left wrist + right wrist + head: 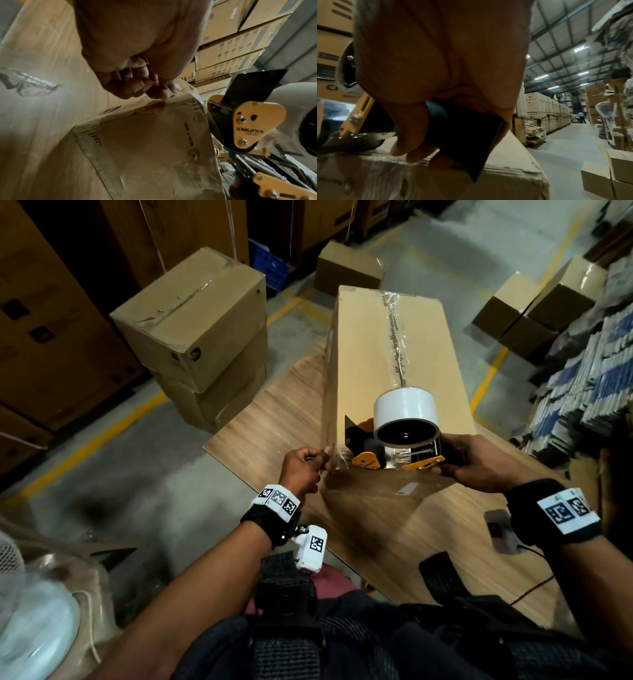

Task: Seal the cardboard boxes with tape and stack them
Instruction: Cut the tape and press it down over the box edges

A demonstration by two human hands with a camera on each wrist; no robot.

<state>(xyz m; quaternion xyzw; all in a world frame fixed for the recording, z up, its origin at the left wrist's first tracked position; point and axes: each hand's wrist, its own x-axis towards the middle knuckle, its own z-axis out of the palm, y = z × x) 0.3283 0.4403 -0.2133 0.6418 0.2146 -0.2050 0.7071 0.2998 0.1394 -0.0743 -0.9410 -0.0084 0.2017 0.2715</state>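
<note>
A long cardboard box lies on a wooden table, with clear tape running along its top seam. On the box's near end sits an orange and black tape dispenser carrying a white tape roll. My right hand grips the dispenser's black handle, fingers wrapped round it. At the near left top corner of the box, my left hand has curled fingers that pinch the clear tape strip against the edge. The dispenser is just right of that corner.
Two stacked sealed boxes stand on the floor at left, a small box beyond, more boxes and piled flat packs at right. A grey device lies on the table near my right wrist. Crumpled tape lies on the table.
</note>
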